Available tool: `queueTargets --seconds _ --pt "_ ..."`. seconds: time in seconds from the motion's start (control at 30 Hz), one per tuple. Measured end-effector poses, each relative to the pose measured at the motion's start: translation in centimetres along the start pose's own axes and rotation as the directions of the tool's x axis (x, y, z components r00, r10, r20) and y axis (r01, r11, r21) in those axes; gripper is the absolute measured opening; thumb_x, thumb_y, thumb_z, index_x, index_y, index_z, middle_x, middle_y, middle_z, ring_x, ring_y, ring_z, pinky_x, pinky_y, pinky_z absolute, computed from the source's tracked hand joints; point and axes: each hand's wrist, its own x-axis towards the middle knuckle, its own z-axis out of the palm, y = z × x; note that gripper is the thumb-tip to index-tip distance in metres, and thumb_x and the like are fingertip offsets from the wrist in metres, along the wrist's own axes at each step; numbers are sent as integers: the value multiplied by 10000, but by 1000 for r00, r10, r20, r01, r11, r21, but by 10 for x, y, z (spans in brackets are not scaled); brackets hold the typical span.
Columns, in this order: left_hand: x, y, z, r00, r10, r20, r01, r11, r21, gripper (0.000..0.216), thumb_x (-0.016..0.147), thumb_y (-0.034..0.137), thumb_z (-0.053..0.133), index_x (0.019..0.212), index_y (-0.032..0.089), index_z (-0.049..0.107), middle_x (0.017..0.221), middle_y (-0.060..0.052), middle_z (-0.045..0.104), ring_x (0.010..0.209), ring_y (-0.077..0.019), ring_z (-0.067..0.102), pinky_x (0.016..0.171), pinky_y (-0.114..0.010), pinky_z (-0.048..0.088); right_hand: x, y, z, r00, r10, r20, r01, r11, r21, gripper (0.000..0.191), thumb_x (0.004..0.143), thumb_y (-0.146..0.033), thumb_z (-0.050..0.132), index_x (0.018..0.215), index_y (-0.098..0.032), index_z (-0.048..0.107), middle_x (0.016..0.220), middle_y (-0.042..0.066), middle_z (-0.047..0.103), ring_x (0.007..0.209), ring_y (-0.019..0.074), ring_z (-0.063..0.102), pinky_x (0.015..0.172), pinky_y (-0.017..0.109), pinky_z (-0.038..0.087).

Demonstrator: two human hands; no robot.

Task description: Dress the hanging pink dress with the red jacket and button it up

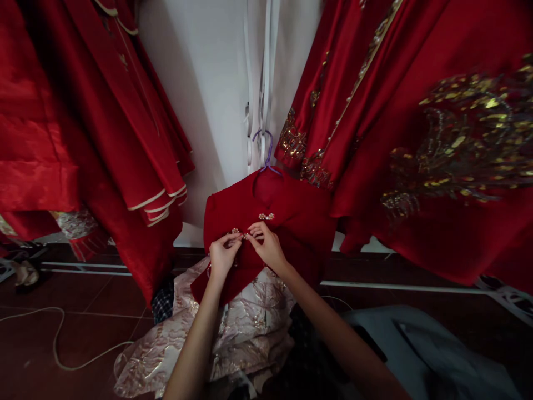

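A red jacket (300, 216) hangs in front of me on a purple hanger (268, 150). My left hand (224, 254) and my right hand (266, 244) meet at its front, fingertips pinched close together on a small beaded clasp (245, 236). Just above, another beaded clasp (266, 216) lies across the front below the neckline. One more beaded ornament (235, 230) shows beside my left fingers. How the two halves of the clasp sit between my fingertips is too small to make out.
Red garments (137, 122) hang at the left, and red garments with gold sequins (470, 133) hang at the right. Shiny pale pink fabric (250, 311) is bunched beneath the jacket. A cable (58, 344) runs over the tiled floor. A grey-blue surface (387, 328) stands at lower right.
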Motion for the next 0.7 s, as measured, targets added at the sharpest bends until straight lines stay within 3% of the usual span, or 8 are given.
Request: queueTargets --seconds 0.27,0.47,0.57,0.7 --pt "9 -1 -8 996 53 75 -61 992 107 243 690 303 658 866 142 703 850 -69 713 733 -163 665 729 -281 525 0 5 7 998 -49 -42 48 998 -34 90 802 -231 518 889 -208 521 853 26 614 753 135 591 716 276 514" --pt "19 -7 -6 985 133 110 -131 991 -30 281 706 279 656 932 142 562 834 -64 669 756 -139 645 742 -288 518 2 3 9 998 -40 -41 38 998 -43 79 806 -254 515 866 -208 535 859 35 627 756 142 601 717 292 528" --pt "4 -11 -10 976 188 112 -189 982 4 318 749 252 605 1030 171 480 925 -62 618 852 -135 619 804 -307 501 -3 -3 -1 1000 -5 20 5 1000 0 144 823 -266 502 943 -201 549 916 50 641 823 143 622 749 289 532" --pt "-34 -30 -22 978 172 122 -197 949 245 433 709 226 620 1096 185 428 1102 -91 521 961 -158 570 826 -315 483 -27 -11 -34 989 70 128 -71 997 3 190 855 -278 467 1000 -208 568 994 48 650 900 140 631 820 287 513"
